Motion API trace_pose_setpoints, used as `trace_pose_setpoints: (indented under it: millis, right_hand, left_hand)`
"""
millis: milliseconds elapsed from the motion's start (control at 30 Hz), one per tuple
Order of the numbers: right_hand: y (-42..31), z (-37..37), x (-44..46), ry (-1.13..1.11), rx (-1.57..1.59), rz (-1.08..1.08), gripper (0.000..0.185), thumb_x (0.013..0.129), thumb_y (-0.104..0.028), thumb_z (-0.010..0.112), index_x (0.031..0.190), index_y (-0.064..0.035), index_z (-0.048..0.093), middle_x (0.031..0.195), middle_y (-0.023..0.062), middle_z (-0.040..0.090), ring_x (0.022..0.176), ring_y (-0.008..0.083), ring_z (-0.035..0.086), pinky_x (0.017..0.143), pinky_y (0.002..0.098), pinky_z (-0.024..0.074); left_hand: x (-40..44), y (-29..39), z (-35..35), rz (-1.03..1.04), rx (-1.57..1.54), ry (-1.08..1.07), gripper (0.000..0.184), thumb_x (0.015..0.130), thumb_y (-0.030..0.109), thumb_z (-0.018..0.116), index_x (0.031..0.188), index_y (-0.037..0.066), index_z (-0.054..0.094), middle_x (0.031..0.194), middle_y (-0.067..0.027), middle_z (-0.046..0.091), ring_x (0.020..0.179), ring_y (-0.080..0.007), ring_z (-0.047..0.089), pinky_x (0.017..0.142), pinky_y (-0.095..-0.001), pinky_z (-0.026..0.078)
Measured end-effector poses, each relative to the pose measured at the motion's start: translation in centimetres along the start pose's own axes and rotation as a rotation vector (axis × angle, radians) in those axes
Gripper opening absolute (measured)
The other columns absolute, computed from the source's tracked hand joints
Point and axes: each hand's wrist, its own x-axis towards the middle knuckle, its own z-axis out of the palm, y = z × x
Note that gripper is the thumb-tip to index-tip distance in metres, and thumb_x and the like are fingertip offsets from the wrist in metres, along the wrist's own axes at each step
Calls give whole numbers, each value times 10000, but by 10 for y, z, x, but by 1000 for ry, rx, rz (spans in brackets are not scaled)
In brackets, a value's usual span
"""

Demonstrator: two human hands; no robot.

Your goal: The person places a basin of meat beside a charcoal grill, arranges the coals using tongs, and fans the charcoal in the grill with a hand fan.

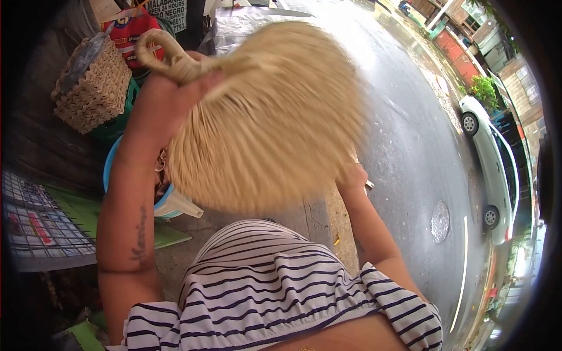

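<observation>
A woven palm-leaf hand fan (275,123), blurred along its right edge, fills the middle of the view. My left hand (170,99) is closed around the base of its looped handle (153,54), with the blade spreading to the right. Beyond the fan's lower right edge, my right hand (353,177) is partly hidden and looks closed. A short metallic end (369,185) pokes out beside it; the fan covers whatever it belongs to. Under my left forearm, a blue-rimmed basin (109,161) with brownish contents shows only in part.
Stacked egg trays (93,88) stand at the upper left beside a red bag (130,35). A wire grid (44,225) lies at the lower left. To the right runs a wet road (410,175) with a parked white car (492,169). A sign (165,13) stands at the top.
</observation>
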Motion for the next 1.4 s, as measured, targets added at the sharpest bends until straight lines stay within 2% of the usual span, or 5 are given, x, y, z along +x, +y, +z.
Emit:
trace_pose_setpoints:
  millis: [133,967,1200,1267,1400]
  right_hand:
    - [-19,-41,-40,177,212,-17,416,814,-111,530,1153,-332,626,1035,11,622,918,270,624,740,406,494]
    - [-106,-19,-28,280,428,9,322,787,-99,547,1096,-181,577,1020,105,581,885,332,615,712,458,511]
    - [-73,-5,-72,314,468,57,321,767,-106,562,1086,-142,566,1042,126,560,881,350,609,716,476,503]
    - [-57,2,-90,284,506,85,328,764,-112,562,1090,-137,583,1048,139,558,887,360,604,730,475,496]
    - [-42,11,-98,187,566,138,342,769,-127,565,1108,-108,608,1050,171,562,902,369,595,757,462,490]
  left_hand:
    - [18,-25,-20,508,1131,372,298,849,184,688,1016,-23,554,883,-25,604,798,-86,566,718,-260,466]
    - [-19,-51,-33,477,453,440,224,806,89,710,935,-15,559,845,-57,616,756,-114,582,702,-253,475]
    - [-27,-11,-3,203,-277,-126,223,806,113,717,943,-1,582,847,-48,616,755,-109,582,666,-242,474]
    - [9,-33,-12,596,692,299,185,805,135,693,848,40,540,757,-54,587,649,-181,580,618,-294,472]
    - [-6,-11,19,594,461,-108,234,777,77,710,939,24,548,912,-98,595,786,-209,599,706,-290,483]
